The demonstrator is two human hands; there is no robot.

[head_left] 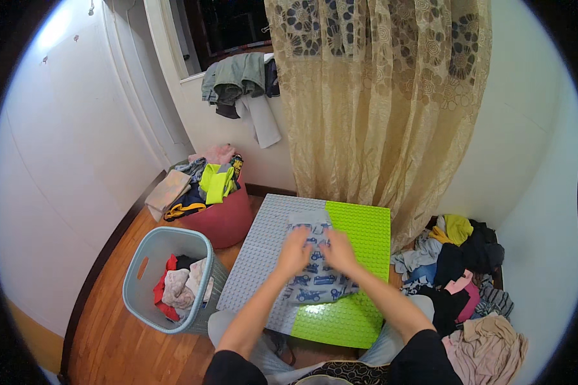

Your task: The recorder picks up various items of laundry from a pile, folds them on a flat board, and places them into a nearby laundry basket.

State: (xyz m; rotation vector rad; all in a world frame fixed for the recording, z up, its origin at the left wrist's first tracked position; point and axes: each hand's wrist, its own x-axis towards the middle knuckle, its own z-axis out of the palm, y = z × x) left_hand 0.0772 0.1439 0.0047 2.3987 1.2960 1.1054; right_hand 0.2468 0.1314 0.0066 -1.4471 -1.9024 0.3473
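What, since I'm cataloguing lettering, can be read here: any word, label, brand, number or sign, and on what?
No word, label, brand, number or sign can be read.
Grey garment with blue vehicle print: pictures, no legible text.
Black-and-yellow cloth in the red tub: yellow marks, too small and blurred to read.

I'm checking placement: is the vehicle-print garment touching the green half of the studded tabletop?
Touching: the head view shows the vehicle-print garment lying with its right side on the green half.
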